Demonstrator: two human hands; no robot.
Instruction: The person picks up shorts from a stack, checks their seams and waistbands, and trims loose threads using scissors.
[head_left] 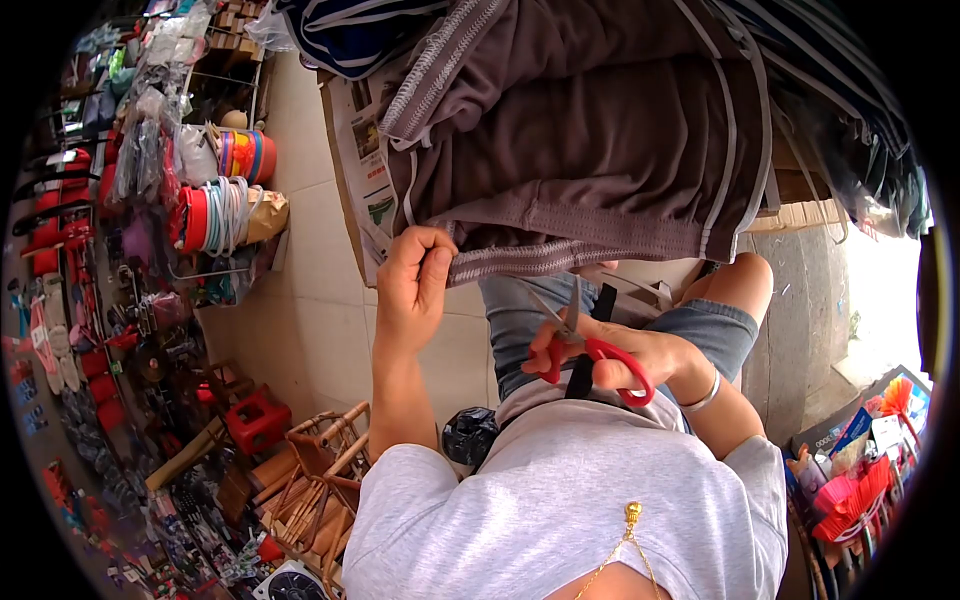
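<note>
Brownish-grey garments [600,140] with white piping lie in a pile in front of me. My left hand [415,275] pinches the end of a ribbed waistband [540,258] at the near edge of the pile. My right hand [630,355] holds scissors [572,332] with red handles, its fingers in the loops. The scissor blades are spread apart and point up towards the waistband, just below it. Whether they touch the cloth is hard to tell.
Cardboard with printed paper [362,150] lies under the pile's left side. Shelves of packaged goods [150,150] line the left. A red stool [258,418] and wooden chair [325,470] stand lower left. Colourful items [860,480] fill a box at the lower right.
</note>
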